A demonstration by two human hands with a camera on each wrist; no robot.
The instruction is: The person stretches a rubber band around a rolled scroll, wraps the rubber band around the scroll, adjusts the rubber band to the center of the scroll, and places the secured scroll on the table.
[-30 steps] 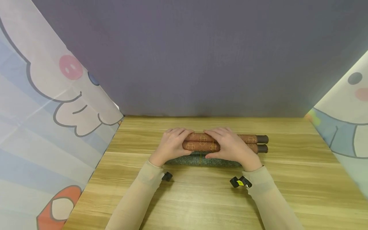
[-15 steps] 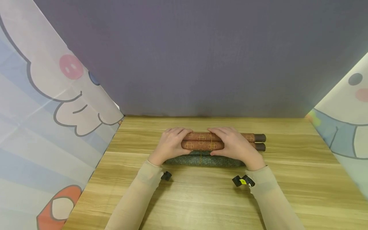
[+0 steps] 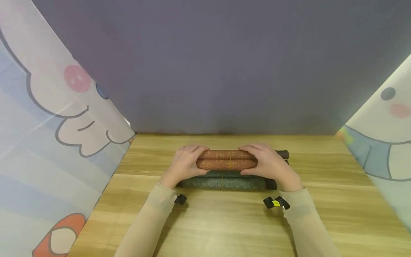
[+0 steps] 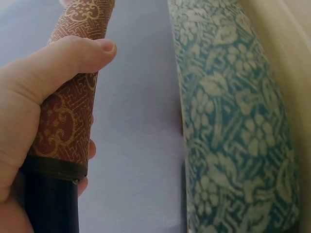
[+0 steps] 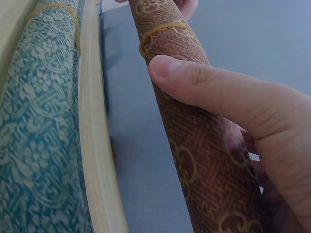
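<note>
Two rolled scrolls in reddish-brown brocade with gold medallions, a near one (image 3: 224, 165) and a far one (image 3: 219, 154), lie side by side between my hands. My left hand (image 3: 184, 164) grips them near their left end, its thumb on the near side. On the right, my right hand (image 3: 271, 164) holds them the same way, short of the dark end knobs. A thin yellow band circles the brown scroll (image 5: 167, 97) beside my right thumb. Teal flowered scrolls (image 3: 224, 183) lie on my side of the brown pair; a gap separates the brown scroll (image 4: 60, 121) from the teal scroll (image 4: 238, 107).
Everything is over a light wooden table (image 3: 218, 228). A grey panel (image 3: 218, 71) rises at its back edge, with cartoon-printed sheets (image 3: 38, 171) at both sides. Black wrist straps (image 3: 277, 203) sit on the sleeves.
My right hand has slid right along the brown scrolls, and my hands are farther apart. The brown pair has shifted left, and a teal scroll's dark right end now shows. The view has shifted slightly.
</note>
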